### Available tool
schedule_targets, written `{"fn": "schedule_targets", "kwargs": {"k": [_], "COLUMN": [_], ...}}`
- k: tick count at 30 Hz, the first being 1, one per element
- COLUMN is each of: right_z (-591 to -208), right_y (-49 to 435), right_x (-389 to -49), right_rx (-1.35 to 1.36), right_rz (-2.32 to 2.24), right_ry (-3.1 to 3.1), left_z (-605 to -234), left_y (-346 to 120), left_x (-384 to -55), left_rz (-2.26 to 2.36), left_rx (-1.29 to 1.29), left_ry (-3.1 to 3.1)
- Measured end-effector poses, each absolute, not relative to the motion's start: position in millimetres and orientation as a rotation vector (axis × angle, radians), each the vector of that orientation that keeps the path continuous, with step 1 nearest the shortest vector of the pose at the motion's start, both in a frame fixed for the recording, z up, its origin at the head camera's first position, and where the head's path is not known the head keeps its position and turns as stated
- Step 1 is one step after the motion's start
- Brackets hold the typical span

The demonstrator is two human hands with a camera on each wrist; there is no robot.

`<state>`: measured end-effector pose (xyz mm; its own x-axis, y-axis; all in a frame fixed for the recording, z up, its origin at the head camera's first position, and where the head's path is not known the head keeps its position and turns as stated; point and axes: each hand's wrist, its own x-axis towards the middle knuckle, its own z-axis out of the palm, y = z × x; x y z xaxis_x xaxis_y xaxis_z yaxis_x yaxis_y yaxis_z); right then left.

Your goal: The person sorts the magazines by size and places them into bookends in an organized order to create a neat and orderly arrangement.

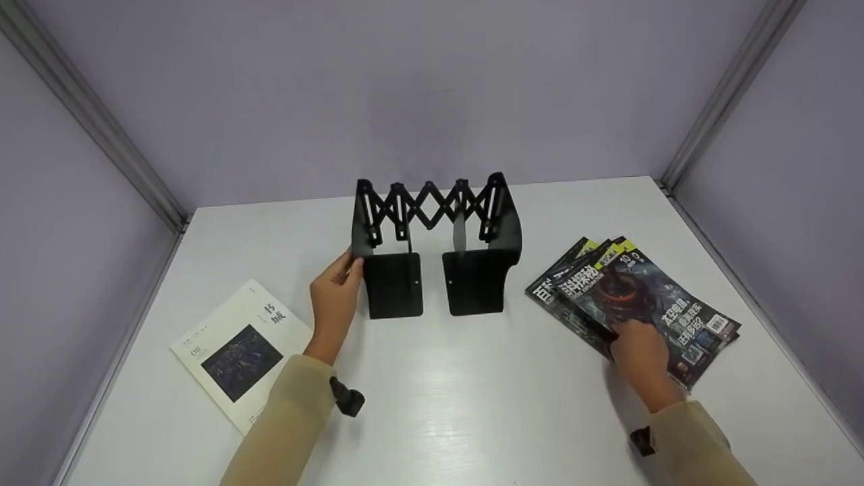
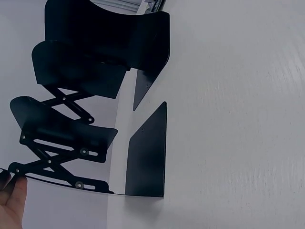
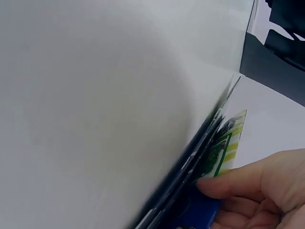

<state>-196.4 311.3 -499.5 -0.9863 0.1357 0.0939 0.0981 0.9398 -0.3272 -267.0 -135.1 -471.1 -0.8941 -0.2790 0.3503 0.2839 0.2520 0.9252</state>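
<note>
A black expandable bookend (image 1: 395, 287) with a criss-cross scissor frame stands near the table's back edge. My left hand (image 1: 335, 297) pinches its left end plate; in the left wrist view, the fingertips (image 2: 18, 193) sit at the plate's edge. Over on the right lies a fanned stack of dark magazines (image 1: 560, 297) with yellow corners. My right hand (image 1: 641, 354) grips the near left edge of the top magazine (image 1: 675, 314). In the right wrist view the thumb (image 3: 217, 186) presses on a blue and green page, with the other fingers partly hidden.
A white booklet (image 1: 229, 320) with a dark square picture lies at the left, partly under my left forearm. Grey walls (image 1: 432, 88) enclose the white table (image 1: 439, 385) at the back and both sides.
</note>
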Motion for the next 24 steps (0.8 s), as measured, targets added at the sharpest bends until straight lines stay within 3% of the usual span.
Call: {"fn": "schedule_targets", "kwargs": {"k": [24], "right_z": [-504], "right_y": [302], "right_x": [-146], "right_rx": [-0.408], "right_rz": [0.842], "right_ry": [-2.622], "left_z": [-473], "left_y": [-135], "left_x": [-267], "left_rz": [-1.689], "left_rx": [0.014], "left_ry": [-2.088]}}
